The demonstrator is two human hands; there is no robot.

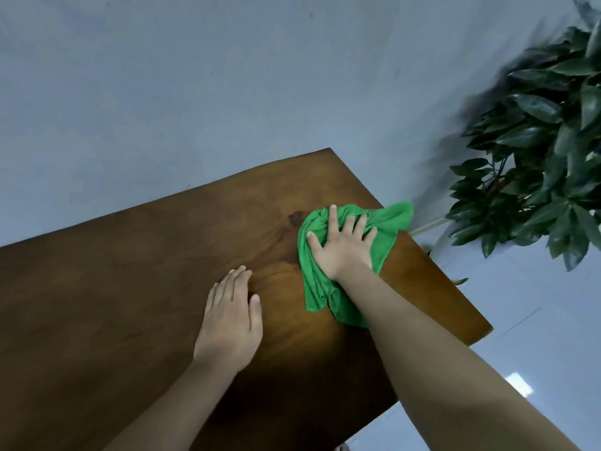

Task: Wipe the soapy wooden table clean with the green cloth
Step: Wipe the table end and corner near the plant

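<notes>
A dark brown wooden table (130, 271) fills the lower left of the head view, its far corner pointing toward the wall. A crumpled green cloth (387, 222) lies near the table's right edge, one corner hanging over it. My right hand (341, 245) presses flat on the cloth with fingers spread, bunching the fabric under the palm. My left hand (231, 317) rests flat on the bare wood to the left of the cloth, fingers together, holding nothing. No soap foam is visible on the wood.
A grey-blue wall (195, 92) stands behind the table. A leafy green plant (536, 151) stands to the right, close to the table's right edge. Pale tiled floor (536, 336) shows beyond that edge.
</notes>
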